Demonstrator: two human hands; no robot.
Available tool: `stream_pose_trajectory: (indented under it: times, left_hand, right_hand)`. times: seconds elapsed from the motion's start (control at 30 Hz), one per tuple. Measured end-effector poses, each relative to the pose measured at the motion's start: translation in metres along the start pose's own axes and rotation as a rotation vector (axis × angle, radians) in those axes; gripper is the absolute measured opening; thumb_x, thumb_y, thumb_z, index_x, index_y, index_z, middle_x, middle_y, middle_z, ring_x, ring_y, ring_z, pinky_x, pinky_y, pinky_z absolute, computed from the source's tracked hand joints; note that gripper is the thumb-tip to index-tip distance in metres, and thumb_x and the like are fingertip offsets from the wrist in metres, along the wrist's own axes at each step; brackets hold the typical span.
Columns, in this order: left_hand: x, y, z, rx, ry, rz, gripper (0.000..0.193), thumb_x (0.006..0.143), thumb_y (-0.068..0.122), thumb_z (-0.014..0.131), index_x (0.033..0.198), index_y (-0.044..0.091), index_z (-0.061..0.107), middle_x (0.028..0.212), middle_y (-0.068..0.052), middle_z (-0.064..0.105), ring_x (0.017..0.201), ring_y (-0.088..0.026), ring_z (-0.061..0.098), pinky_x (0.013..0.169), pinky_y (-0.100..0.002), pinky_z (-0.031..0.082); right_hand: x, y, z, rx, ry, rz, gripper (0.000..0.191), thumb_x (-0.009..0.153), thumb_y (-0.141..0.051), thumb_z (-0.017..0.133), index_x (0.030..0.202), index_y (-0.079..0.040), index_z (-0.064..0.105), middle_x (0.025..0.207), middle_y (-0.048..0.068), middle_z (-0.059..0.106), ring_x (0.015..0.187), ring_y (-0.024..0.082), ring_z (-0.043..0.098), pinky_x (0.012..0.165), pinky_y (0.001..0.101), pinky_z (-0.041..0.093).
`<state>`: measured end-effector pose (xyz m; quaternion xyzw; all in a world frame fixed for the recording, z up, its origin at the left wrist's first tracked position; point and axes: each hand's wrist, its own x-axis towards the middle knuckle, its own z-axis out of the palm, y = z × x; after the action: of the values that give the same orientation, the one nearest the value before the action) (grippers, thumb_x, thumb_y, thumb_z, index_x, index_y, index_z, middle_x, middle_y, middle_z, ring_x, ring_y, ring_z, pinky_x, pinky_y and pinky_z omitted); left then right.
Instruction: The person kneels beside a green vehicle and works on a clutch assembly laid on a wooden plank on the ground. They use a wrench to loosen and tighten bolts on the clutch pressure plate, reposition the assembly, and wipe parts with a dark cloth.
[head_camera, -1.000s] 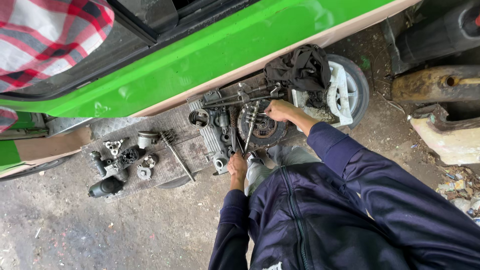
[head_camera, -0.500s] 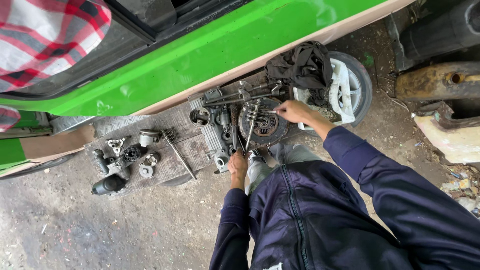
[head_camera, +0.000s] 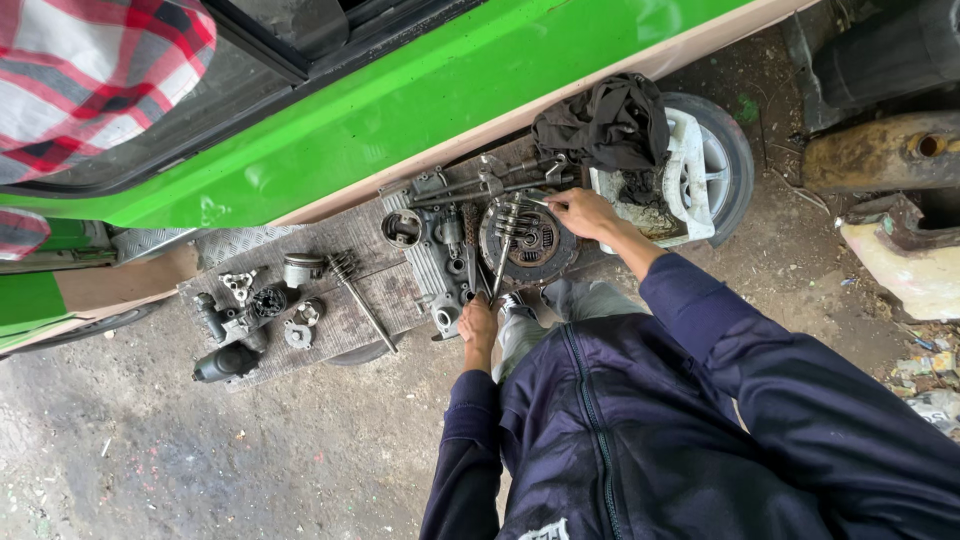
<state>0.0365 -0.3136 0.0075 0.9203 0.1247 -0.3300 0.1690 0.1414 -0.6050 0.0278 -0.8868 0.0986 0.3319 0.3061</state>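
I think I'm sorting engine bits on the metal sheet (head_camera: 330, 240). My right hand (head_camera: 580, 212) is at the far right edge of the round disc (head_camera: 527, 243), fingers pinched on a small part there. Left hand (head_camera: 478, 325) rests near the block (head_camera: 435, 265), can't tell its grip. Next I'd need a slow, careful lift w/ that part

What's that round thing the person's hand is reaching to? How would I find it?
Find the green car, then the grey metal plate on the ground beside it. At the plate's end nearest the small wheel lies a clutch disc, by the right hand. It is the only flat, round, dark ring there.
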Motion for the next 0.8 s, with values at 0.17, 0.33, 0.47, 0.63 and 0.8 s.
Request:
stream_pose_trajectory:
  times: [0.17,0.33,0.47,0.63,0.8]
  left_hand:
    - [-0.003,0.005,-0.004,0.005,0.019,0.039,0.049,0.083,0.059,0.075,0.108,0.017,0.069,0.094,-0.007,0.075,0.085,-0.027,0.072,0.071,-0.044,0.055]
    - [-0.006,0.002,-0.006,-0.045,0.036,0.047,0.047,0.085,0.057,0.076,0.106,0.016,0.071,0.093,-0.010,0.075,0.088,-0.031,0.073,0.074,-0.045,0.055]
    - [-0.007,0.000,-0.007,-0.001,0.004,0.067,0.047,0.083,0.058,0.076,0.101,0.014,0.073,0.094,-0.012,0.076,0.087,-0.032,0.074,0.077,-0.045,0.056]
    - [-0.014,0.002,-0.014,-0.001,0.035,0.134,0.048,0.081,0.057,0.079,0.097,0.012,0.077,0.091,-0.013,0.075,0.088,-0.033,0.071,0.077,-0.047,0.054]
    - [-0.017,0.005,-0.020,-0.054,-0.140,0.061,0.049,0.085,0.060,0.073,0.091,0.011,0.076,0.066,-0.005,0.074,0.073,-0.022,0.076,0.075,-0.038,0.058]
  right_hand:
    - [0.007,-0.001,-0.002,-0.145,0.111,-0.092,0.033,0.105,-0.034,0.057,0.131,-0.024,0.073,0.081,0.011,0.073,0.047,0.012,0.052,0.047,0.0290,0.042]
    - [-0.018,-0.011,0.014,-0.035,0.149,-0.117,0.039,0.108,-0.030,0.044,0.143,-0.024,0.060,0.067,0.013,0.069,0.043,0.022,0.049,0.040,0.0399,0.044]
    - [-0.042,-0.019,0.047,-0.083,0.082,-0.149,0.035,0.110,-0.030,0.046,0.136,-0.019,0.066,0.060,0.008,0.065,0.037,0.011,0.047,0.036,0.0294,0.039]
    - [-0.044,0.001,0.048,-0.049,-0.005,-0.157,0.038,0.106,-0.029,0.047,0.139,-0.024,0.064,0.055,0.005,0.060,0.036,0.013,0.040,0.033,0.0294,0.033]
    - [-0.030,0.003,0.056,-0.010,0.074,-0.126,0.038,0.110,-0.027,0.045,0.142,-0.013,0.060,0.060,0.005,0.062,0.037,0.011,0.041,0.034,0.0298,0.037]
